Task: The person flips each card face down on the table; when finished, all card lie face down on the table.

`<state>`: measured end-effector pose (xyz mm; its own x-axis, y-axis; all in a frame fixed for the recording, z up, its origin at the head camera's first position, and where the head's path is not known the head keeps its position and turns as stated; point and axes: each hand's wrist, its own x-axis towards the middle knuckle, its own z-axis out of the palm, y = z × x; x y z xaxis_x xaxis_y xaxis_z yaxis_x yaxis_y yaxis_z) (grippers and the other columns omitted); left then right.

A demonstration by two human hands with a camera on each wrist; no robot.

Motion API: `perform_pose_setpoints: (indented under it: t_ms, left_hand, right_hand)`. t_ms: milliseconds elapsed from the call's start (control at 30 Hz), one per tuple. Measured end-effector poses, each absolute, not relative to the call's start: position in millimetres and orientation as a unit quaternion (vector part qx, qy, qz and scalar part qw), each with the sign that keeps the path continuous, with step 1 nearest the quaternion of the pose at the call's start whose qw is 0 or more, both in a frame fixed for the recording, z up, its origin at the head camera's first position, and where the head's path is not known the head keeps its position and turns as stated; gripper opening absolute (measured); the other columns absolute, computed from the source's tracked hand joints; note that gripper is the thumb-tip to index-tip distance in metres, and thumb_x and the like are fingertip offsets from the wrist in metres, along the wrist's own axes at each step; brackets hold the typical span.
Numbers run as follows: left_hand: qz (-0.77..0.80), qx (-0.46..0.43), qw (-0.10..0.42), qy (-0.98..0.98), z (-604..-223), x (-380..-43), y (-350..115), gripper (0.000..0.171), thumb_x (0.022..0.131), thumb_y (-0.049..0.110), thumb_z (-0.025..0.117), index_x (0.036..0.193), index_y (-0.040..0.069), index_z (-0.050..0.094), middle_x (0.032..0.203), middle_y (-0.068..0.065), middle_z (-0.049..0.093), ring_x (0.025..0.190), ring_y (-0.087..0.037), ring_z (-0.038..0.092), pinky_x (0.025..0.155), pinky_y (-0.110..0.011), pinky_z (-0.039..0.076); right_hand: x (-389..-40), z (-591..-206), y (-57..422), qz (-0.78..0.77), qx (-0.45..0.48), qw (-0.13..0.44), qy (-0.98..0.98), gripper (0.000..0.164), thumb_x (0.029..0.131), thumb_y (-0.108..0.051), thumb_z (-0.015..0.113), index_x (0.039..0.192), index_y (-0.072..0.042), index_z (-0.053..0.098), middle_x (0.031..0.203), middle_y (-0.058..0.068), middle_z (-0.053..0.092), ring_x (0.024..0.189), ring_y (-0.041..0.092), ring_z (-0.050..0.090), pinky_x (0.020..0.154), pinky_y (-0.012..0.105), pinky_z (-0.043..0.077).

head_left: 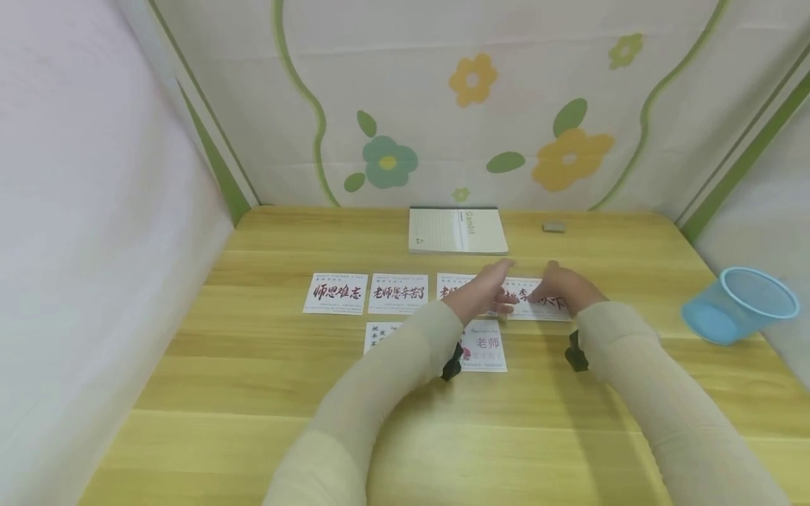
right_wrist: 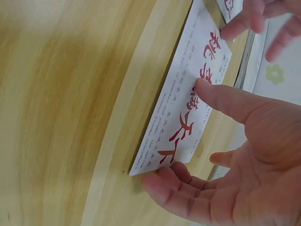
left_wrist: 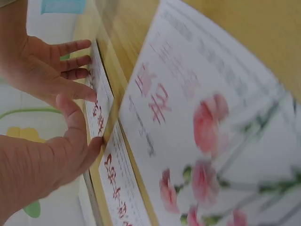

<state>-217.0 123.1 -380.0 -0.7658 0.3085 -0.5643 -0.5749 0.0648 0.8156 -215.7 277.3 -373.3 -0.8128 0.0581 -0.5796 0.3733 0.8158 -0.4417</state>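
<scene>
A white card with red brush characters [right_wrist: 181, 101] lies in the right half of the upper row. My right hand [head_left: 567, 287] holds it by its right end, thumb on the printed face and fingers curled at the edge. With a fingertip, my left hand [head_left: 481, 292] touches the card's left corner, its other fingers spread. Left of it are more red-lettered cards: one [head_left: 447, 282] partly behind the left hand, another [head_left: 399, 294], and a third [head_left: 339, 293]. Below the row, the left forearm partly covers a carnation card [head_left: 489, 351] and a black-lettered card [head_left: 375, 339].
Behind the cards a Gambit notepad [head_left: 436, 232] lies on the wooden table [head_left: 506, 443]. A small grey block [head_left: 553, 228] sits to its right. Near the right edge is a light-blue translucent cup [head_left: 715, 313]. Floral fabric [head_left: 430, 133] hangs along the table's back.
</scene>
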Motion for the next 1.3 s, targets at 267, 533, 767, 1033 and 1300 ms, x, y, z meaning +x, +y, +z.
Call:
perform_pose_setpoints:
  t_ms: [267, 533, 767, 1033, 1300]
  left_hand:
    - [0.731, -0.152, 0.275, 0.606, -384, -219, 119, 0.049, 0.091, 0.029, 0.05, 0.13, 0.0, 0.046, 0.112, -0.022, 0.056, 0.081, -0.022, 0.058, 0.077, -0.032, 0.047]
    - [0.762, -0.115, 0.272, 0.576, -388, -224, 116, 0.029, 0.093, 0.018, 0.043, 0.113, 0.002, 0.058, 0.094, -0.006, 0.06, 0.109, -0.032, 0.052, 0.093, -0.048, 0.04]
    - [0.77, -0.048, 0.343, 0.536, -393, -225, 114, 0.044, 0.096, 0.035, 0.042, 0.134, 0.014, 0.046, 0.117, -0.014, 0.055, 0.115, -0.036, 0.048, 0.093, -0.056, 0.038]
    - [0.752, -0.026, 0.377, 0.54, -398, -222, 117, 0.037, 0.096, 0.031, 0.045, 0.133, 0.025, 0.046, 0.121, -0.022, 0.052, 0.104, -0.037, 0.055, 0.089, -0.055, 0.041]
    - [0.692, 0.007, 0.305, 0.654, -403, -223, 122, 0.057, 0.084, 0.005, 0.059, 0.134, 0.028, 0.046, 0.089, -0.01, 0.058, 0.074, -0.024, 0.056, 0.08, -0.044, 0.049]
  right_hand:
    - [-215, -368, 272, -0.346, 0.139, 0.318, 0.872, 0.115, 0.082, -0.058, 0.057, 0.139, 0.006, -0.019, 0.143, 0.037, -0.003, 0.126, 0.054, 0.014, 0.091, 0.065, 0.032]
    - [-214, -351, 259, -0.375, 0.094, 0.347, 0.855, 0.113, 0.08, -0.07, 0.046, 0.142, -0.002, -0.02, 0.144, 0.034, -0.007, 0.126, 0.056, 0.012, 0.085, 0.065, 0.038]
    - [-212, -346, 255, -0.429, 0.057, 0.298, 0.851, 0.094, 0.088, -0.049, 0.054, 0.146, 0.0, -0.002, 0.142, 0.034, 0.018, 0.119, 0.053, 0.034, 0.082, 0.053, 0.047]
    - [-206, -337, 260, -0.461, 0.019, 0.095, 0.882, 0.074, 0.089, -0.016, 0.06, 0.147, -0.007, 0.015, 0.113, 0.036, 0.051, 0.092, 0.043, 0.059, 0.064, 0.039, 0.055]
    - [-202, -332, 269, -0.404, 0.005, -0.009, 0.915, 0.043, 0.088, -0.003, 0.056, 0.13, -0.004, 0.046, 0.114, 0.035, 0.051, 0.097, 0.046, 0.056, 0.058, 0.036, 0.055]
